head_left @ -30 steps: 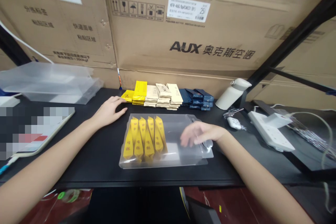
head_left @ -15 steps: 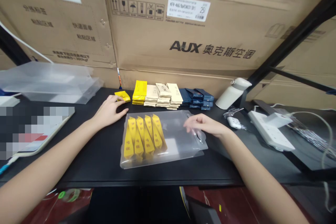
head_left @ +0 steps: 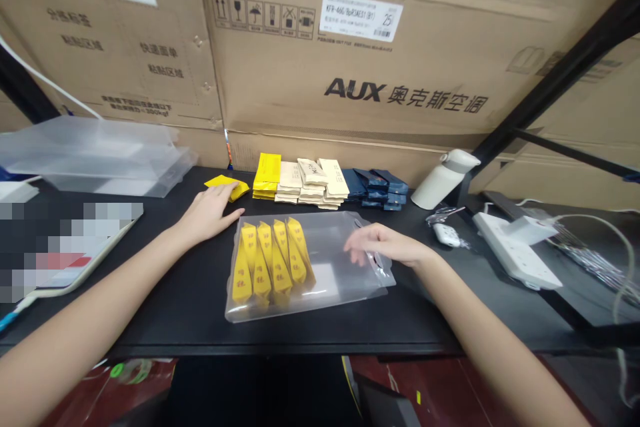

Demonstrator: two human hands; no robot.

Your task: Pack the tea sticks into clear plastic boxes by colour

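Note:
My left hand (head_left: 206,212) lies with its fingers stretched over a yellow packet (head_left: 239,191) at the back of the black table, thumb apart to the right. A clear plastic bag (head_left: 327,233) lies flat in front of me, its cut-out handle end to the right. Inside its left half, several yellow twisted packets (head_left: 273,260) stand in a row. My right hand (head_left: 383,243) is at the bag's handle end, fingers loosely bent and apart, slightly blurred. Whether those fingertips are inside the bag or above it I cannot tell.
Behind the bag are stacked yellow packets (head_left: 267,173), cream packets (head_left: 313,180) and dark blue packets (head_left: 377,187). A white bottle (head_left: 443,180), an earphone case (head_left: 447,234) and a power strip (head_left: 520,250) are right. Clear plastic sleeves (head_left: 100,153) and a tablet (head_left: 75,247) are left.
The yellow packet under my left hand has turned and shows farther left. The bag's left end has shifted slightly left, and my right hand has moved a little left and down.

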